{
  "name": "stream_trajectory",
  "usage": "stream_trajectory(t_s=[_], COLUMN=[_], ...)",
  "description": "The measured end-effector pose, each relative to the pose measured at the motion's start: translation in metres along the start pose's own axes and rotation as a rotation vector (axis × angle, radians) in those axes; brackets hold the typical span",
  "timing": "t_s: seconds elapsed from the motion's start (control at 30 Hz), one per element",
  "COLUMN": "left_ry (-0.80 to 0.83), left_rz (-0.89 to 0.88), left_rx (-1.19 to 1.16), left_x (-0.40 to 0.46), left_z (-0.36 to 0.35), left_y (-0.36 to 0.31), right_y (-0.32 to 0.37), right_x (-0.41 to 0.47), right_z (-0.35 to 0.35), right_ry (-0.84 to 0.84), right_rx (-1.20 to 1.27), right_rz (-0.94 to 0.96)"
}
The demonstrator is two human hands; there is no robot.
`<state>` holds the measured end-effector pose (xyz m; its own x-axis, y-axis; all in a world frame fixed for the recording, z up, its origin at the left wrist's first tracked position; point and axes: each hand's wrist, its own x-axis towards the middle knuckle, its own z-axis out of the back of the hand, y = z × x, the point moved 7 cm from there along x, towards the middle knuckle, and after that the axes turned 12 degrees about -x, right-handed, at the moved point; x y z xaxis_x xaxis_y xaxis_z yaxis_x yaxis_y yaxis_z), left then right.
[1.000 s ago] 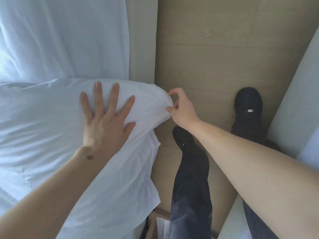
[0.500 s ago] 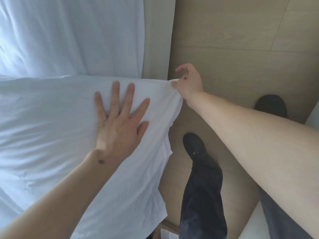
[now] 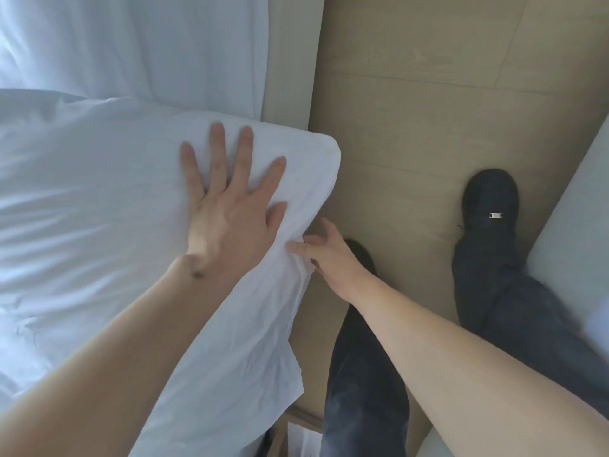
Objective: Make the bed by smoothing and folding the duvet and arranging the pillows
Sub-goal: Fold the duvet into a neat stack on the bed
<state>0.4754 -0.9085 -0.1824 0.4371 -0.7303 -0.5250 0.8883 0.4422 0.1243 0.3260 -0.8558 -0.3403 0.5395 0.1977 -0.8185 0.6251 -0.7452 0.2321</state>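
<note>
Bare wooden floor (image 3: 412, 133) lies open to the right of the bed. The person's legs (image 3: 362, 374) and black shoes (image 3: 491, 199) fill the nearer strip. A pale wall (image 3: 573, 209) closes the right edge.

The pillow (image 3: 99, 199) is showing plain white, the floor (image 3: 412, 110) pale wood-grain beige — trousers (image 3: 359, 390) and shoes (image 3: 491, 199) looking dark charcoal.

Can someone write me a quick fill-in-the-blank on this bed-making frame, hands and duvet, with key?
1. The left hand presses flat on the white ____.
2. The right hand touches the duvet at its ____, over the floor.
3. The fingers of the left hand are ____, not curled.
4. Both shoes on the wooden floor are ____ in colour.

Missing words: duvet; edge; spread; black
</note>
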Motion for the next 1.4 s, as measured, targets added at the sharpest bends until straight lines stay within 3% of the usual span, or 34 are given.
stream_trajectory(t_s=[0.13,0.23,0.3,0.4,0.47,0.6,0.67,0.77,0.93,1.03,1.1,1.2,1.3,1.33,1.4], left_ry=[-0.012,0.002,0.011,-0.051,-0.085,-0.044,-0.018,-0.064,-0.301,-0.480,-0.486,-0.355,-0.212,-0.232,-0.414], left_rz=[-0.007,0.008,0.049,0.220,0.411,1.008,1.166,1.289,1.376,1.534,1.654,1.719,1.617,1.603,1.767], left_rx=[0.008,-0.030,-0.072,-0.229,-0.360,-0.698,-0.845,-1.034,-1.207,-1.352,-1.575,-1.918,-2.274,-2.290,-1.989], left_x=[-0.001,-0.011,-0.029,-0.096,-0.153,-0.299,-0.349,-0.402,-0.435,-0.472,-0.502,-0.535,-0.545,-0.549,-0.575], left_z=[-0.001,-0.006,-0.008,0.010,0.017,-0.006,-0.031,-0.064,-0.116,-0.150,-0.188,-0.238,-0.250,-0.249,-0.249], left_y=[0.001,0.000,0.005,0.028,0.041,0.071,0.069,0.069,0.099,0.112,0.103,0.071,0.024,0.017,0.033], right_y=[0.004,-0.003,0.003,0.039,0.084,0.158,0.167,0.142,0.054,0.012,0.000,-0.003,-0.011,-0.014,-0.018], right_x=[-0.003,-0.018,-0.027,-0.069,-0.109,-0.162,-0.168,-0.161,-0.113,-0.088,-0.079,-0.081,-0.103,-0.112,-0.125], right_z=[0.032,0.046,0.040,0.017,-0.005,-0.147,-0.219,-0.314,-0.384,-0.383,-0.369,-0.342,-0.320,-0.319,-0.330], right_ry=[-0.286,-0.494,-0.547,-0.572,-0.632,-0.410,-0.252,-0.045,0.194,0.134,0.024,-0.130,-0.240,-0.255,-0.246], right_rx=[0.056,-0.047,-0.141,-0.567,-0.969,-1.580,-1.833,-2.185,-2.484,-2.615,-2.673,-2.730,-2.759,-2.789,-2.873], right_rz=[0.015,-0.012,-0.010,0.024,0.169,0.622,0.787,0.999,1.217,1.100,0.992,0.886,0.699,0.633,0.557])
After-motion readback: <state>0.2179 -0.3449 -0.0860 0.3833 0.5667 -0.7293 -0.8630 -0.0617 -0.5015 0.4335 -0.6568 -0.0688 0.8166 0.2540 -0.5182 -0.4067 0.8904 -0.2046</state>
